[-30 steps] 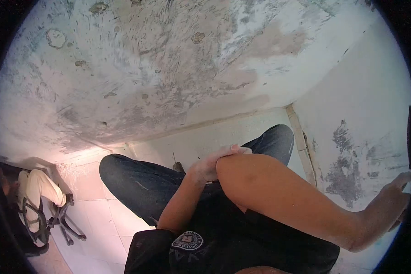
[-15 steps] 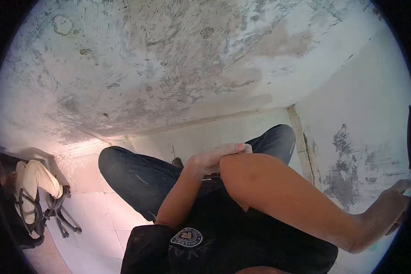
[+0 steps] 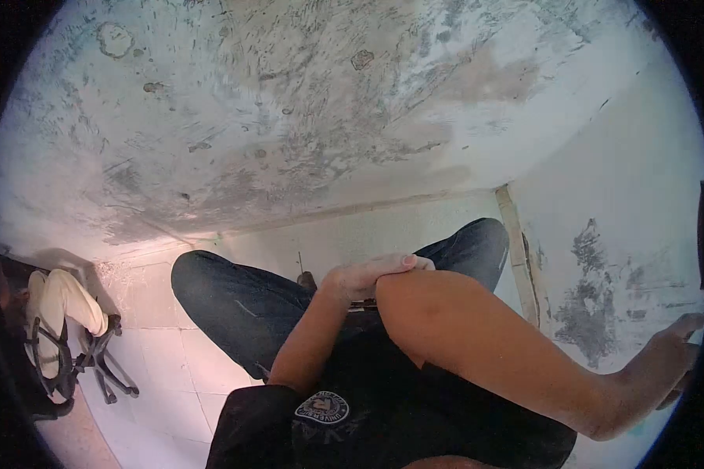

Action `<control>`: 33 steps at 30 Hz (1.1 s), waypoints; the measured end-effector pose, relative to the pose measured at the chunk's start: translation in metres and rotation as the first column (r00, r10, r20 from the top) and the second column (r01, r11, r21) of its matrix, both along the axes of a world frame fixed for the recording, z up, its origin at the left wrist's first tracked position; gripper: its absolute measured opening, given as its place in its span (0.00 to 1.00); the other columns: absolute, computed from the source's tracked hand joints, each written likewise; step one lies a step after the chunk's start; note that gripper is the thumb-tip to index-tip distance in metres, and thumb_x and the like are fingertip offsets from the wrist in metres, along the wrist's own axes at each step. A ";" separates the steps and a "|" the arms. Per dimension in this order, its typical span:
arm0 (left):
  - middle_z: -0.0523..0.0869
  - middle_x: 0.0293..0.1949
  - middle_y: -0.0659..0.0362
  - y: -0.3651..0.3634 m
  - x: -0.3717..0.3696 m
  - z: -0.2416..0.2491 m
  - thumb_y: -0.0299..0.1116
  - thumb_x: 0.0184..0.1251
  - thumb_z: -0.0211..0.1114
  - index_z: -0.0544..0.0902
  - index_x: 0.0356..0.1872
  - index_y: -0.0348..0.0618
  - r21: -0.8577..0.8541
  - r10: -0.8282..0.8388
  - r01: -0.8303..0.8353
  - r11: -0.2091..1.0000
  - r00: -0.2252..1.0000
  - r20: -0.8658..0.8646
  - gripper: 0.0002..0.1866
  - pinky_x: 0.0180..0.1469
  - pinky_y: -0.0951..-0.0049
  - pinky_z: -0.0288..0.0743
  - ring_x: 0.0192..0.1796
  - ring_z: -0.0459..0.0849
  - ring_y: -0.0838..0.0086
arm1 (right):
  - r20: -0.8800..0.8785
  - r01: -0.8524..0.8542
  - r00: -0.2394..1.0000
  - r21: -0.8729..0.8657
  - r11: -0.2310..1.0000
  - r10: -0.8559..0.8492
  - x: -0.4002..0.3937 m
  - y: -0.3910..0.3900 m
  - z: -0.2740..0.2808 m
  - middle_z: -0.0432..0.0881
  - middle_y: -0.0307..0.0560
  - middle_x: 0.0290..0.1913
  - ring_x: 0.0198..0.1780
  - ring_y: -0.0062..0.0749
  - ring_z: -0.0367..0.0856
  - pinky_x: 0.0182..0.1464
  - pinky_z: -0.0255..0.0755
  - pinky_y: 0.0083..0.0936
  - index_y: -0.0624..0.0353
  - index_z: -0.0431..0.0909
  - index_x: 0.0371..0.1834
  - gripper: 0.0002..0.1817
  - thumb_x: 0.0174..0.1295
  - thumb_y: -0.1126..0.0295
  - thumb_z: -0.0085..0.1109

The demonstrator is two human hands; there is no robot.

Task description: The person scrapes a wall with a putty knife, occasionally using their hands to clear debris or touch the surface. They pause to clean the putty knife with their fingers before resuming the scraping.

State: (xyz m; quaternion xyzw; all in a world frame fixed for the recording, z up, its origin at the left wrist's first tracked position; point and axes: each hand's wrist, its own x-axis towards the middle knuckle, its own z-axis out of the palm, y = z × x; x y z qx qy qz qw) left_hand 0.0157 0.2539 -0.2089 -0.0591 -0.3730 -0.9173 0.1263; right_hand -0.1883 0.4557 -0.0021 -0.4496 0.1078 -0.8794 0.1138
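My left hand (image 3: 368, 275) is cupped around my bent right elbow (image 3: 414, 301), thumb on top, with most of its fingers hidden behind the arm. From that elbow my right forearm (image 3: 508, 344) runs across my body to the right. At the right edge of the view, my right hand (image 3: 665, 356) is bent up at the wrist. Its fingers look spread apart, nothing shows in them, and their tips are partly cut off. Both arms lie over my black shirt (image 3: 352, 391), which has a round printed badge.
My legs in dark jeans (image 3: 235, 301) are folded in front. A stained, scuffed wall (image 3: 289, 117) faces me, and another wall (image 3: 602, 195) stands to the right. Pale tiles (image 3: 164, 352) cover the floor. At left is a dark wheeled chair base (image 3: 105, 367) beside light-coloured trousers (image 3: 78, 301).
The view has shifted very slightly, so the wall marks and my knees sit a little lower. My left hand keeps the same hold on the elbow.
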 end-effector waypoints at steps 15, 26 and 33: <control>0.79 0.46 0.61 0.008 -0.002 0.000 0.59 0.68 0.57 0.76 0.51 0.33 0.013 0.009 -0.010 1.000 0.997 0.079 0.32 0.53 0.77 0.68 0.51 0.75 0.80 | 0.047 -0.088 0.995 -0.078 0.993 0.092 0.003 -0.004 0.005 0.50 0.34 0.21 0.25 0.24 0.51 0.56 0.55 0.28 0.71 0.50 0.73 0.26 0.71 0.75 0.34; 0.83 0.42 0.58 0.002 0.027 -0.008 0.64 0.66 0.56 0.81 0.51 0.42 -0.424 0.271 -0.028 0.905 0.808 0.524 0.33 0.31 0.75 0.76 0.39 0.81 0.75 | 0.127 -0.302 0.930 -0.275 0.913 0.346 0.015 -0.022 0.019 0.48 0.33 0.19 0.25 0.25 0.50 0.59 0.55 0.30 0.73 0.49 0.72 0.27 0.71 0.77 0.33; 0.79 0.19 0.63 -0.012 0.044 0.032 0.52 0.74 0.53 0.82 0.26 0.41 -0.533 0.157 0.259 0.805 0.774 0.613 0.25 0.40 0.75 0.73 0.23 0.77 0.79 | 0.184 -0.493 0.740 -0.507 0.707 0.647 0.039 -0.054 0.033 0.47 0.33 0.19 0.25 0.25 0.50 0.61 0.55 0.31 0.75 0.48 0.72 0.27 0.71 0.78 0.32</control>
